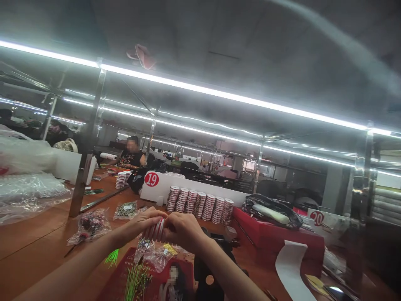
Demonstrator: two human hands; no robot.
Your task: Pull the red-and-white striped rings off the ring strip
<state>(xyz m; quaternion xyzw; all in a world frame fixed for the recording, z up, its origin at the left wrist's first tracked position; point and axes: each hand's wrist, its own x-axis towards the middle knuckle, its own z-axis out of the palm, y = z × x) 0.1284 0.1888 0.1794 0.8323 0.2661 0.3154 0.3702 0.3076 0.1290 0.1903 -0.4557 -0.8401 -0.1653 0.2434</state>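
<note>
Both my hands hold a short stack of white-and-red spools (156,230) above the table. My left hand (147,219) wraps over the left end of the stack. From the other side, my right hand (183,228) grips it with bent fingers. Behind them, several columns of similar spools (200,205) stand in a row before a white board marked 19 (188,184). Beneath my hands lie clear bags of small beads (163,255) on a red printed mat (184,274). Bright green thin strands (134,282) spread over the mat's left part.
At right sits a red box (278,238) with a black plastic bundle (272,209) on top. A metal post (84,179) rises at left near clear plastic bags (31,192). A bag of dark pieces (90,225) lies on the table. Another person (133,154) sits farther back.
</note>
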